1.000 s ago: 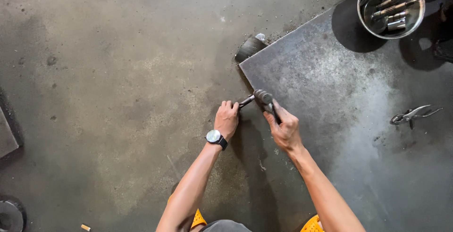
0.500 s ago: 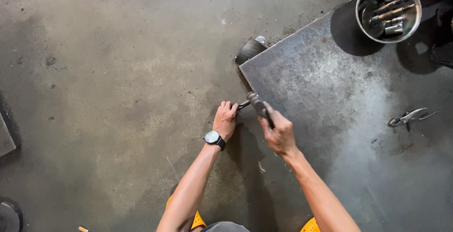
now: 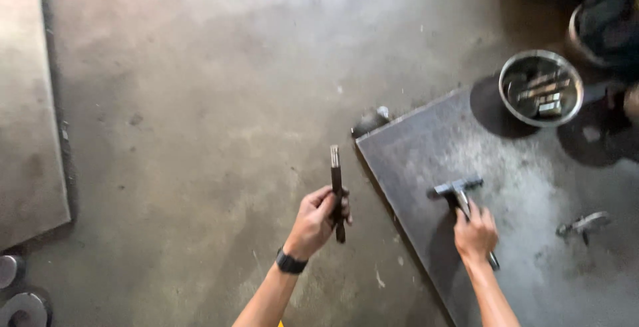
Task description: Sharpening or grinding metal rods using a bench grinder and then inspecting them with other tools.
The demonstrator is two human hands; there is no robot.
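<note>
Apart now, my hands have separated: left hand (image 3: pixel 318 222) grips a dark chisel (image 3: pixel 337 190) upright beside the steel plate (image 3: pixel 532 187), right hand (image 3: pixel 474 235) clasps a hammer (image 3: pixel 462 197) on it.

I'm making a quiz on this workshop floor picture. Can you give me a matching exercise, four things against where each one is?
Things:
1. chisel
2. hammer
3. metal bowl
4. pliers

Places:
A. lying alone on the steel sheet, at its right side
B. held upright in the left hand, over the bare concrete
C. standing at the far edge of the steel sheet, with tools inside
D. head on the steel sheet, handle in the right hand

Pairs: 1-B, 2-D, 3-C, 4-A
</note>
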